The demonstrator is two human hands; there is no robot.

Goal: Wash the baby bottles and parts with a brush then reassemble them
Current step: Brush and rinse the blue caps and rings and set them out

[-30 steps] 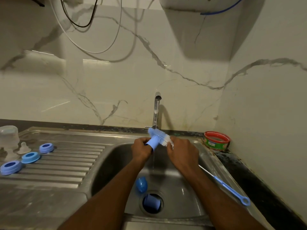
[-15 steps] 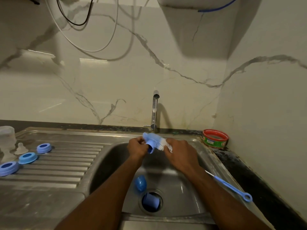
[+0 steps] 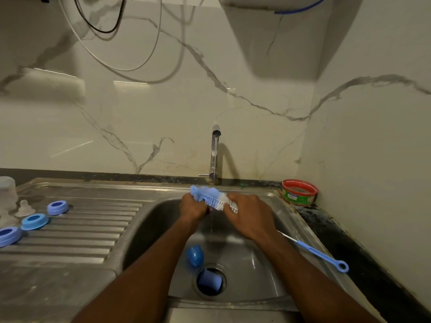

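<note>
Your left hand (image 3: 193, 206) hides whatever part it grips; your right hand (image 3: 250, 215) grips the brush (image 3: 213, 198). Sink (image 3: 291, 224) holds a blue cap (image 3: 195, 255).

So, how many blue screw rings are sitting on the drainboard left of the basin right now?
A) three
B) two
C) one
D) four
A: three blue rings lie in a diagonal row on the ribbed drainboard, beside a clear teat.

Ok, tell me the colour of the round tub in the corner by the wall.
Red rim, green label band on the tub, seen in the head view.
</note>
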